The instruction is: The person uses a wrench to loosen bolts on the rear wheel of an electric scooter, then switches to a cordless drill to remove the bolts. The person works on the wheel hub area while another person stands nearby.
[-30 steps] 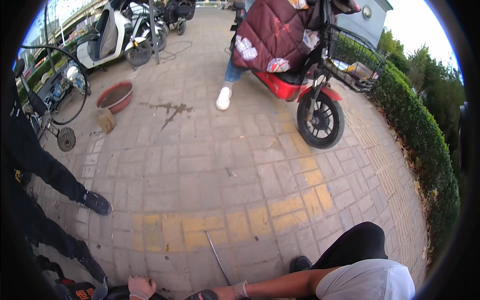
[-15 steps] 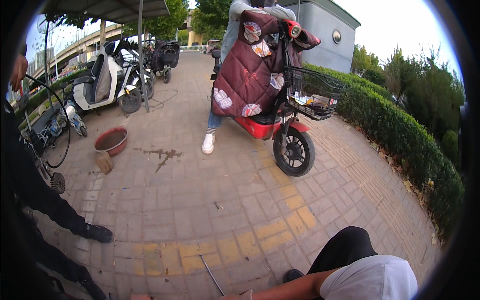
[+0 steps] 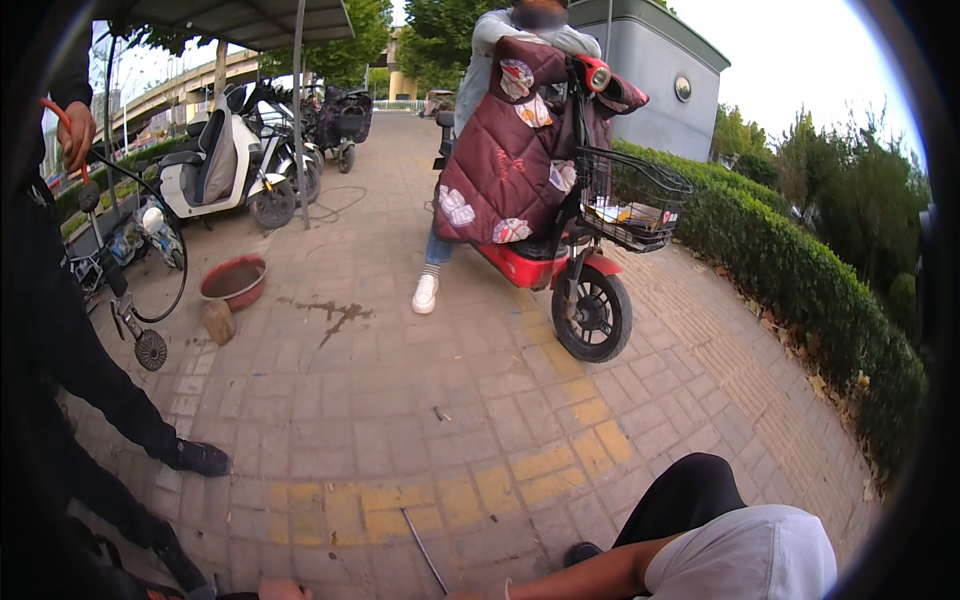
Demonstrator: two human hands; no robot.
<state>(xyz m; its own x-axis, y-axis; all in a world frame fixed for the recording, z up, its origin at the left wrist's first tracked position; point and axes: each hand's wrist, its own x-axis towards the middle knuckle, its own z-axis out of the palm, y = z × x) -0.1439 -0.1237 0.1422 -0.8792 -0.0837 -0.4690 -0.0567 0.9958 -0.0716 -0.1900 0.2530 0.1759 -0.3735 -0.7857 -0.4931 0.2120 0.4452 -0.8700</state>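
My right arm (image 3: 595, 575), in a light short sleeve, reaches left along the lower edge. A thin band circles its wrist, and the picture's edge cuts off most of the hand, so its fingers are hidden. Close to it, a long thin metal rod (image 3: 425, 550) lies on the pavers. Further left, part of a hand (image 3: 284, 590) shows at the bottom edge beside something dark. It appears to be my left hand; its fingers and anything under it are out of sight.
A standing person's hand (image 3: 76, 135) grips a red handle beside a looped black hose (image 3: 180, 265). Someone leans on a red electric scooter (image 3: 590, 315) with a quilted maroon cover. A basin (image 3: 236, 283) and wooden block (image 3: 219, 322) stand left; a hedge (image 3: 800, 290) runs right.
The view has shifted slightly, moving the far scene right and down. More of the hand at the bottom left shows; less of my right hand does. The standing person's hand has come further into view.
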